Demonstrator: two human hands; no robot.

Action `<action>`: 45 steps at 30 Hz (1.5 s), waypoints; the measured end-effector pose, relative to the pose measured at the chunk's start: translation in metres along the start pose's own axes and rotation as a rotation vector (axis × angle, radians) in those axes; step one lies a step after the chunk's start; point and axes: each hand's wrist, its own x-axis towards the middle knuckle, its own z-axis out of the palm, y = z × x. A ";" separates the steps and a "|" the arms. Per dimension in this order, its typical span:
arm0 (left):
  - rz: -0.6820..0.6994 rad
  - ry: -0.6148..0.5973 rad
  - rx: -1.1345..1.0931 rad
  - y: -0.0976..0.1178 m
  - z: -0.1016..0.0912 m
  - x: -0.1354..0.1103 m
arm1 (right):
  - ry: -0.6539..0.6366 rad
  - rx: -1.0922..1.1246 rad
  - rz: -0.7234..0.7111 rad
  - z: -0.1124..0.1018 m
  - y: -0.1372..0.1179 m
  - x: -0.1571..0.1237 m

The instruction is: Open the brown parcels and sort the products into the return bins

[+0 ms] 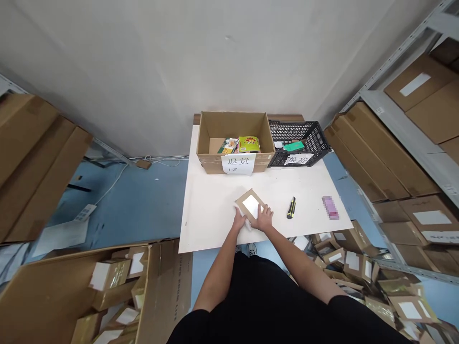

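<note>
Near the front of the white table [211,205], a small brown cardboard box [250,204] with a blank-looking white label lies tilted between my hands. My left hand [239,220] grips its lower left edge, where some thin white material shows beside the cardboard. On the lower right side, my right hand [264,218] holds the box with the thumb across its top and the fingers round the edge. To the right rests a black and yellow utility knife [291,208], apart from both hands. The underside of the box is hidden.
Behind stand an open carton [211,164] holding booklets and a black plastic crate [319,148] with a green item. A pixelated purple object [330,207] lies at the right. Small parcels fill a large carton [163,286] at lower left and heap [358,267] at lower right.
</note>
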 end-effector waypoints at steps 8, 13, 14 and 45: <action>0.194 -0.085 0.221 0.028 0.021 -0.007 | -0.074 0.660 0.023 -0.036 0.028 0.019; 0.269 -0.168 0.819 0.047 0.027 -0.006 | -0.011 0.869 -0.026 -0.037 0.047 0.020; 0.251 -0.202 0.887 0.048 0.029 -0.005 | 0.026 0.881 -0.018 -0.037 0.050 0.020; 0.001 -0.156 1.155 0.054 0.089 -0.004 | -0.162 0.130 -0.327 -0.061 0.091 0.045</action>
